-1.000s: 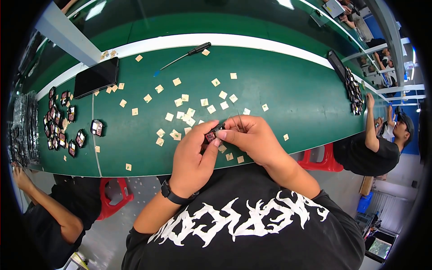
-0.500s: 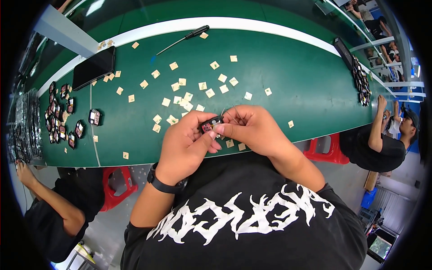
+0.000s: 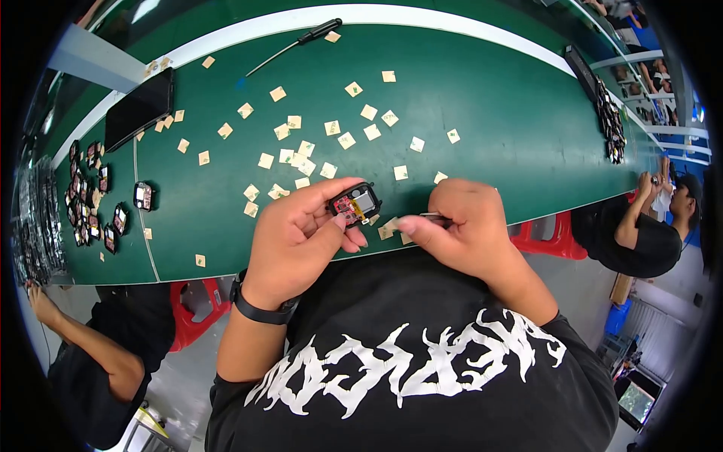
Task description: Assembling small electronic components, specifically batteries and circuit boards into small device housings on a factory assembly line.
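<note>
A black-handled screwdriver (image 3: 307, 37) lies on the green table (image 3: 527, 135); two red stools (image 3: 561, 239) stand by its near edge.

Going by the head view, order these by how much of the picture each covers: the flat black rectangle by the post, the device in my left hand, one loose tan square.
1. Flat black rectangle
2. Held device
3. Tan square
The held device may sit nearer the camera, so this ranks looks only.
</note>
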A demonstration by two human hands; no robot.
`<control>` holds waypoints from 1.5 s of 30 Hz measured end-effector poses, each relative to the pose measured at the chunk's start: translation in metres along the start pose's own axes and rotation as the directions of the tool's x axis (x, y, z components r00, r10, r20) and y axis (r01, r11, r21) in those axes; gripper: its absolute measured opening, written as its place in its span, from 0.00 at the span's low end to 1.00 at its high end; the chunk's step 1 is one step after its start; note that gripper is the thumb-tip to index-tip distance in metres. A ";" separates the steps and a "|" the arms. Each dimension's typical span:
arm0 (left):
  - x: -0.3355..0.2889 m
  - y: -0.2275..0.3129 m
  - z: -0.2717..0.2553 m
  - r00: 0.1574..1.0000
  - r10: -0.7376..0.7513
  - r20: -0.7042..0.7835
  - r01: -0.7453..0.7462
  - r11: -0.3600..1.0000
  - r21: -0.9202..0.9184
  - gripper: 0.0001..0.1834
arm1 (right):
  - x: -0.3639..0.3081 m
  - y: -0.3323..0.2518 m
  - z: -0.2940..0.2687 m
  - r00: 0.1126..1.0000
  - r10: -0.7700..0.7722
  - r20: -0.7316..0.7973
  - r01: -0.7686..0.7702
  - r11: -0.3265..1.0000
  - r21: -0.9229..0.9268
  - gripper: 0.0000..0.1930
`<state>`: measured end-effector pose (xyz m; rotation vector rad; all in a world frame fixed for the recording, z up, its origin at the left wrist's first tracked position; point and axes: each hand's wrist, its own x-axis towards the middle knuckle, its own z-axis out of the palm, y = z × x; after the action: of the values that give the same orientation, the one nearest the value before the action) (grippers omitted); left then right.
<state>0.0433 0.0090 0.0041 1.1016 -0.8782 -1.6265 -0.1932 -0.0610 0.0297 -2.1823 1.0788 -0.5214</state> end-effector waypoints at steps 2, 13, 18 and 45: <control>0.000 -0.001 0.000 1.000 0.011 0.004 -0.011 1.000 0.029 0.22 | 0.001 -0.006 0.000 0.998 -0.061 0.007 0.062 0.994 -0.085 0.23; -0.001 -0.009 0.003 0.998 0.069 -0.012 -0.065 0.981 0.185 0.25 | 0.000 -0.016 0.009 0.938 -0.319 0.132 0.345 0.885 -0.313 0.10; -0.002 -0.012 0.004 0.992 0.123 -0.028 -0.113 0.962 0.248 0.25 | 0.002 -0.017 0.014 0.927 -0.367 0.081 0.370 0.852 -0.371 0.09; -0.001 -0.011 0.001 0.959 0.256 0.121 -0.283 0.835 0.472 0.27 | 0.009 -0.028 0.005 0.881 -0.383 0.276 0.470 0.771 -0.429 0.12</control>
<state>0.0388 0.0132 -0.0051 1.2047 -1.4655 -1.2302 -0.1698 -0.0536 0.0460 -2.8932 0.6496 -0.2519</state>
